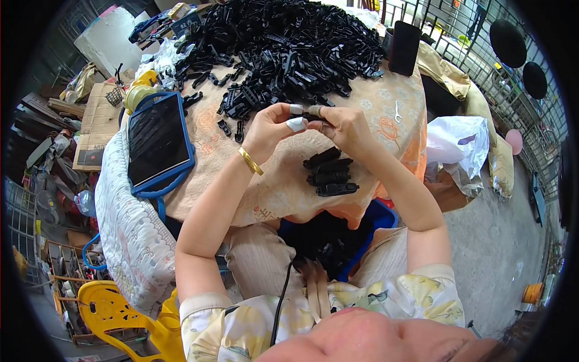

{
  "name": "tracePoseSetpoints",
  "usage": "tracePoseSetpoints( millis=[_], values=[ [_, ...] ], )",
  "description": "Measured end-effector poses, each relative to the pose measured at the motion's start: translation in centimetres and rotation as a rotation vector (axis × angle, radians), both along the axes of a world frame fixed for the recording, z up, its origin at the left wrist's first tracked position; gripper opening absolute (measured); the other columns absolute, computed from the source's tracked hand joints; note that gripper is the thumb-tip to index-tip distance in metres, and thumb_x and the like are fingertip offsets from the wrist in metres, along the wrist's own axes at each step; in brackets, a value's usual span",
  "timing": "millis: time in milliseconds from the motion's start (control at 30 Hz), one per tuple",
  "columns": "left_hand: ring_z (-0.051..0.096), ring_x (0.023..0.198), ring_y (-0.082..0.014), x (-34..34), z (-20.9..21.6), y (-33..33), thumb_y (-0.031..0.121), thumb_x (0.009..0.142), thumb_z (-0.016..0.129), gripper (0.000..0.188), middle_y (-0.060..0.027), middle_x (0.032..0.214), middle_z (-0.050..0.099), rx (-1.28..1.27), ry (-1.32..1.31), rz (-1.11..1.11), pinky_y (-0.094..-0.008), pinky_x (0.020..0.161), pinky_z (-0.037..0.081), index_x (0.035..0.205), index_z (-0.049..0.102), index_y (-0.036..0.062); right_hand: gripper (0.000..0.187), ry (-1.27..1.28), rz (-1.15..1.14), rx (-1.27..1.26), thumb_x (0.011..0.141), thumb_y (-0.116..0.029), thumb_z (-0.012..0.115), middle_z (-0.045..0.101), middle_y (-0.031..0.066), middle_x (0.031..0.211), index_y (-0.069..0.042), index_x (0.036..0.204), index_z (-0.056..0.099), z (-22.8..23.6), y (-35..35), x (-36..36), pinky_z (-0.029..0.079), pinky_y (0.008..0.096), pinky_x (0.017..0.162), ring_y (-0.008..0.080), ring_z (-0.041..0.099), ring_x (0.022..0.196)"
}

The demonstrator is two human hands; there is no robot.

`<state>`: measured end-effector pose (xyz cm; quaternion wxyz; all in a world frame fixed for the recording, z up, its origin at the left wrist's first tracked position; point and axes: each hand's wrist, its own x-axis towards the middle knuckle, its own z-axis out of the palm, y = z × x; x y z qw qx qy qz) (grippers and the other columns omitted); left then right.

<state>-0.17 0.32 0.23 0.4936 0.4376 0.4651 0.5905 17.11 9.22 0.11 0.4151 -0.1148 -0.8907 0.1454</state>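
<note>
Fingers (279,112) of the left hand (265,130) and right hand (351,128) meet over the counter (274,196), both pinched closed on one small black part (310,117). It lies between the fingertips and is largely covered by them, its exact shape too hidden to tell. White wraps (296,124) cover left fingertips; a beige wrap (315,111) circles a right one.

Taking those fingers as the clock's centre, a short stack of black pieces (330,178) sits near at 5 o'clock, on the flowered cloth (389,90). Farther out, between 5 and 6, a blue bin (388,221) below the counter's edge holds more dark pieces, mostly in shadow. At 12 o'clock rises a large heap of black parts (289,42).

A dark phone (404,48) stands at 2. At 3, well apart, a whitish plastic bag (455,136) bulges, its contents unclear. At 9 lies a blue-framed tablet (158,145), its screen dark; beyond it, a brown carton (96,130) bears a dark printed patch, and a small wire basket (114,96) rests by it.
</note>
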Motion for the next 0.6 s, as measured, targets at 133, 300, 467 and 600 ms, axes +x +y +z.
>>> tracePoseSetpoints(
  millis=[133, 300, 467, 600],
  values=[
    [0.060, 0.084, -0.0122, 0.2, 0.0, -0.1, 0.000, 0.078, 0.064, 0.024, -0.0079, 0.092, 0.062, 0.016, 0.035, 0.013, -0.0237, 0.079, 0.050, 0.099, 0.054, -0.0034, 0.022, 0.078, 0.057, 0.060, 0.074, -0.022, 0.068, 0.057, 0.0114, 0.063, -0.006, 0.086, 0.060, -0.7, 0.0, -0.1, 0.044, 0.0357, 0.050, 0.0290, 0.056, 0.055],
    [0.058, 0.082, -0.0066, 1.3, 0.7, -0.3, 0.000, 0.077, 0.066, 0.037, -0.0048, 0.094, 0.063, 0.255, 0.384, 0.156, -0.0199, 0.076, 0.049, 0.112, 0.054, -0.0036, 0.035, 0.072, -0.071, 0.078, 0.071, -0.030, 0.072, 0.057, 0.0093, 0.070, -0.004, 0.091, 0.060, 1.1, 0.0, 0.8, 0.043, 0.0319, 0.053, 0.0230, 0.054, 0.061],
    [0.057, 0.086, -0.0071, 1.3, 0.3, -0.5, -0.002, 0.075, 0.067, 0.041, -0.0059, 0.099, 0.062, 0.323, 0.453, 0.203, -0.0207, 0.078, 0.049, 0.114, 0.055, -0.0040, 0.032, 0.143, 0.179, -0.219, 0.074, -0.026, 0.072, 0.056, 0.0121, 0.104, 0.000, 0.085, 0.057, 1.0, 0.9, 0.9, 0.048, 0.0291, 0.068, 0.0198, 0.057, 0.082],
    [0.055, 0.074, -0.0026, 1.2, -0.2, -0.3, 0.003, 0.073, 0.071, 0.037, -0.0027, 0.087, 0.065, 0.350, 0.592, 0.265, -0.0177, 0.067, 0.048, 0.109, 0.060, 0.0006, 0.028, 0.140, 0.255, -0.379, 0.076, -0.022, 0.070, 0.059, 0.0151, 0.100, 0.003, 0.083, 0.059, 0.6, 0.7, 0.7, 0.048, 0.0308, 0.066, 0.0231, 0.059, 0.077]
  ],
)
